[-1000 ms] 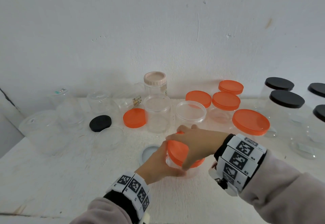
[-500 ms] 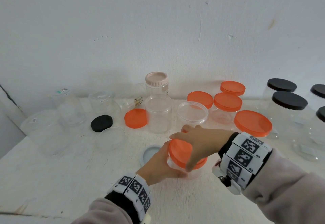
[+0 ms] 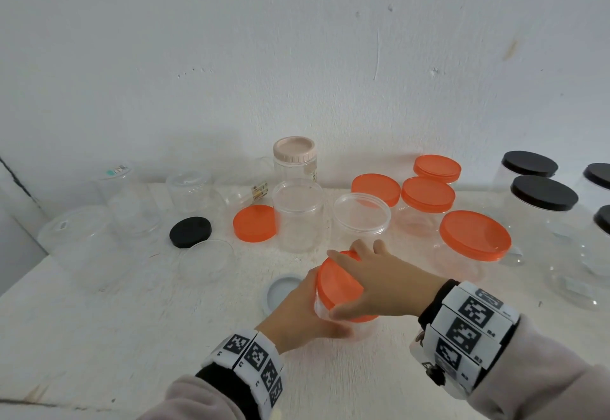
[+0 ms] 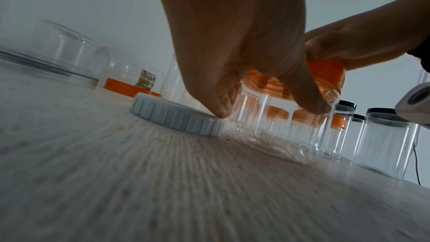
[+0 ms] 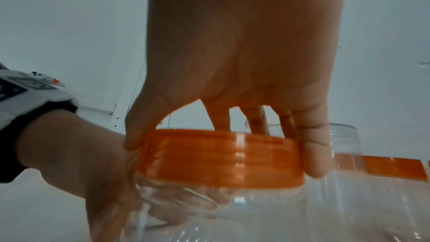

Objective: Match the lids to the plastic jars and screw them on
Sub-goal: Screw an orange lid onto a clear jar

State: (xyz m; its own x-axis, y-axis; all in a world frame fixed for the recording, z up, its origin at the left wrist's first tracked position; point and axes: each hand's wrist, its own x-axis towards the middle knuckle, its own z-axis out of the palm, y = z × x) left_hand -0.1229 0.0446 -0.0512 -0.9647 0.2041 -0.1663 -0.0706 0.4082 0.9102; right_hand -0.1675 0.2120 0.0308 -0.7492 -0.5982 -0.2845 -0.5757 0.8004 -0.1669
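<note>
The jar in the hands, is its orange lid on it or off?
On. The orange lid sits over the jar mouth, gripped by the right hand; how tightly, cannot tell.

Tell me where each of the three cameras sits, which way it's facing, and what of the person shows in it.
Head: worn high, faces forward and down at the table and wall; shows both wrists and sleeves, left hand holding the clear jar, right hand on the orange lid.
Left wrist: low by the tabletop, looks along the left hand at the jar; beside it lies a white ribbed lid.
Right wrist: looks along the right hand, whose fingers grip the lid's rim.
All three share the orange lid and both hands.
</note>
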